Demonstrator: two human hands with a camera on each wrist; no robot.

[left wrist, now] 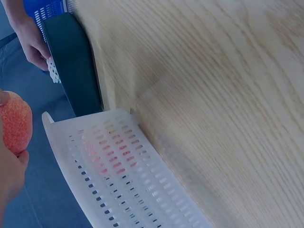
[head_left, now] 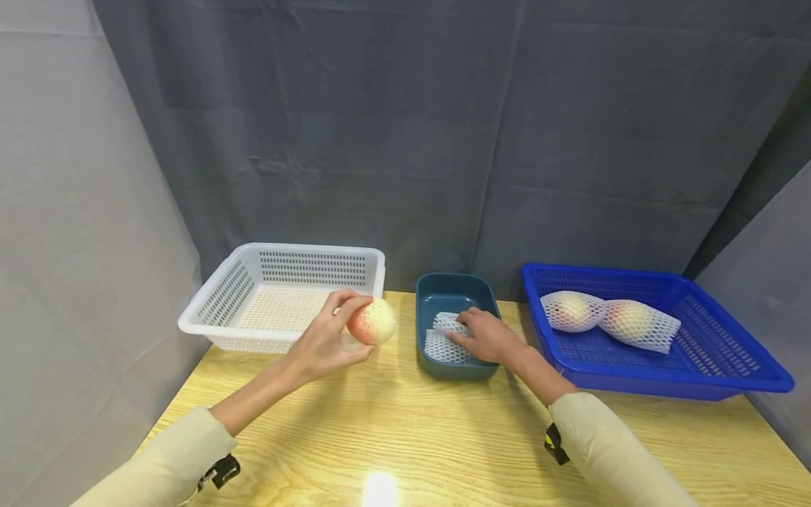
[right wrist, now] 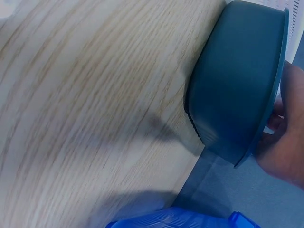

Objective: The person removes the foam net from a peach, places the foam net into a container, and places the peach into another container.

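A yellow and red peach [head_left: 374,321] is pinched between the thumb and fingers of my left hand [head_left: 326,341], above the table beside the white basket's right front corner. My right hand [head_left: 489,336] reaches into the dark teal box [head_left: 457,372] and pinches a white foam net sleeve [head_left: 448,322]. Another net sleeve [head_left: 446,346] lies in the same box. In the left wrist view, a bit of white net [left wrist: 53,70] shows at the right fingertips, near the box rim. The right wrist view hides most of those fingers behind the box wall.
At left stands the white basket [head_left: 279,341]; reddish patches show through its wall in the left wrist view. The blue basket [head_left: 646,384] at right holds two net-wrapped peaches [head_left: 627,320]. A grey curtain [head_left: 380,141] hangs behind the wooden table [head_left: 405,429].
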